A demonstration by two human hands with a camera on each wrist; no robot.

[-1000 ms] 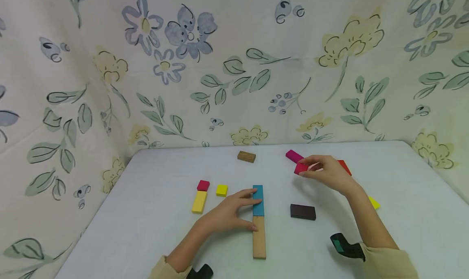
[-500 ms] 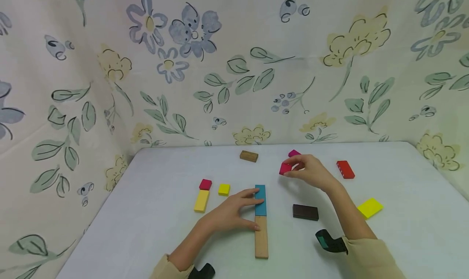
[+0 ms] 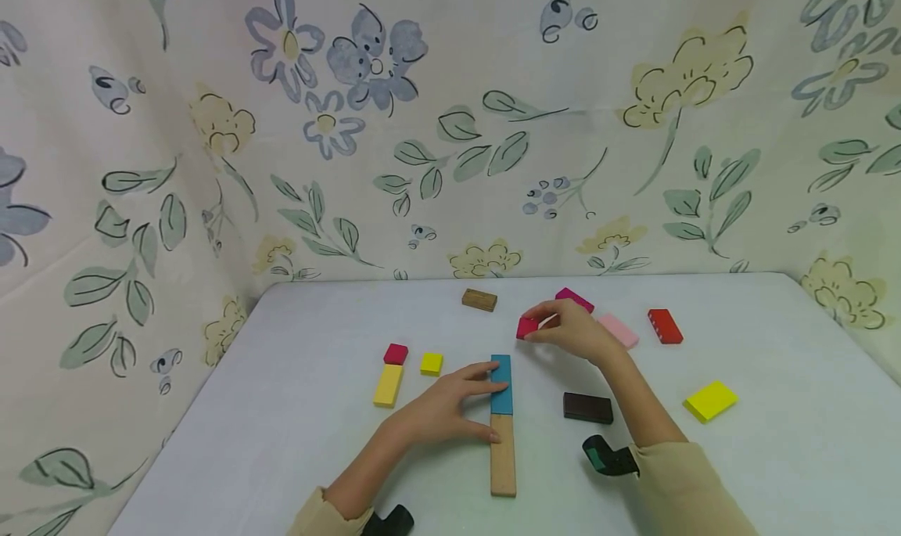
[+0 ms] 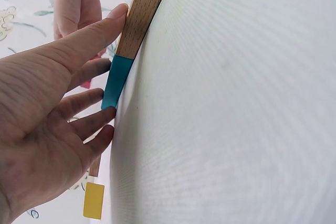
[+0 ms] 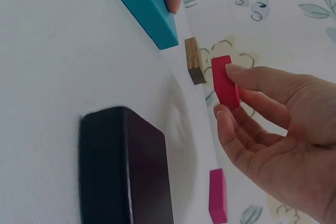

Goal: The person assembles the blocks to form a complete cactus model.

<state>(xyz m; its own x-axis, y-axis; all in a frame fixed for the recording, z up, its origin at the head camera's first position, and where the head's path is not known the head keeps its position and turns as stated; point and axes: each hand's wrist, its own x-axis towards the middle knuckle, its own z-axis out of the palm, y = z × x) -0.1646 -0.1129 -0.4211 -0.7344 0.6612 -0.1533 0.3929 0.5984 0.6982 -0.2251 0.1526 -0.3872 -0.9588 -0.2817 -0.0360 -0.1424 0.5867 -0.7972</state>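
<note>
A blue block (image 3: pixel 502 402) and a plain wooden block (image 3: pixel 503 469) lie end to end in one straight line at the middle of the table. My left hand (image 3: pixel 438 408) rests along their left side, fingers extended over the blue block and thumb on the wooden one near the seam. Beyond the far end of the blue block, my right hand (image 3: pixel 573 334) pinches a small red block (image 5: pixel 224 81) between thumb and fingers, above the tabletop. The dark brown block (image 3: pixel 587 408) lies to the right of the line, nearer than the right hand.
Left of the line are a yellow block (image 3: pixel 388 386), a crimson block (image 3: pixel 396 354) at its end and a small yellow block (image 3: pixel 432 364). A brown block (image 3: pixel 479 300) lies behind. Magenta (image 3: pixel 575 299), pink (image 3: pixel 619 330), red (image 3: pixel 665 326) and bright yellow (image 3: pixel 711 401) blocks lie right.
My right hand has moved left with the small red block, toward the far end of the blue block, uncovering the pink block. My left hand stays on the line of blocks.
</note>
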